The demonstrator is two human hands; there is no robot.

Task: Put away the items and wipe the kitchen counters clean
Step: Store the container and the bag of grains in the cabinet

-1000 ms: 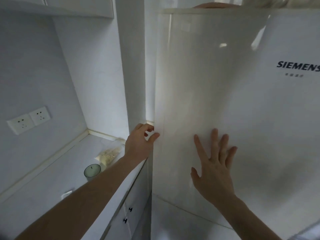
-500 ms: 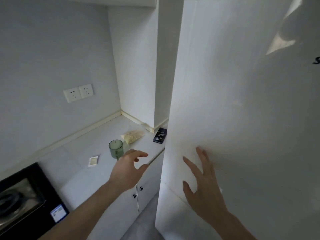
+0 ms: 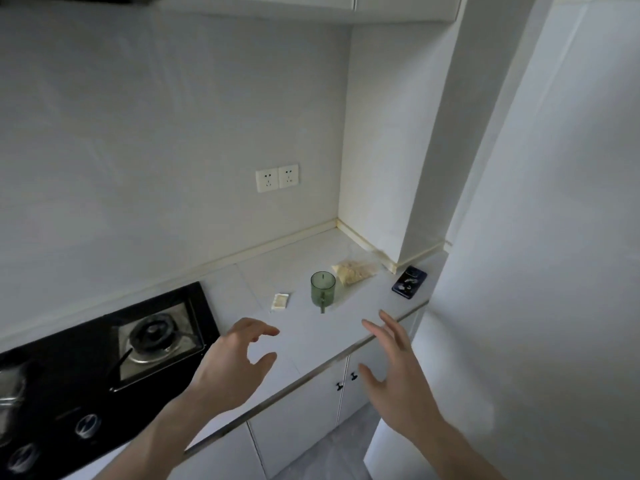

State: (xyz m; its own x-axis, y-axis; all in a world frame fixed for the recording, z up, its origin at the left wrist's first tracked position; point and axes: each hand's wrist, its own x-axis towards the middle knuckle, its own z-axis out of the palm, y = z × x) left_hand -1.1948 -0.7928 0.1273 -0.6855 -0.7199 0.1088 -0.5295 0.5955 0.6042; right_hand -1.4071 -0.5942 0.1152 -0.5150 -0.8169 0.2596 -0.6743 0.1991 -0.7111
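Observation:
On the white tiled counter (image 3: 304, 268) stands a green glass mug (image 3: 322, 288), its handle toward me. A clear bag of pale food (image 3: 354, 271) lies behind it to the right. A small white packet (image 3: 280, 301) lies left of the mug, and a dark phone-like object (image 3: 409, 282) rests near the counter's right end. My left hand (image 3: 235, 362) hovers over the counter's front part, fingers loosely curved, holding nothing. My right hand (image 3: 394, 372) is spread open above the counter's front edge, also empty.
A black gas hob (image 3: 104, 358) takes up the counter's left part. The white fridge (image 3: 540, 271) stands tall on the right. Two wall sockets (image 3: 277, 177) sit above the counter. White cabinet doors (image 3: 311, 403) with small dark knobs are below the edge.
Both hands left the fridge door and swung left toward the counter. My view turned left and down, so the hob and the whole counter now show.

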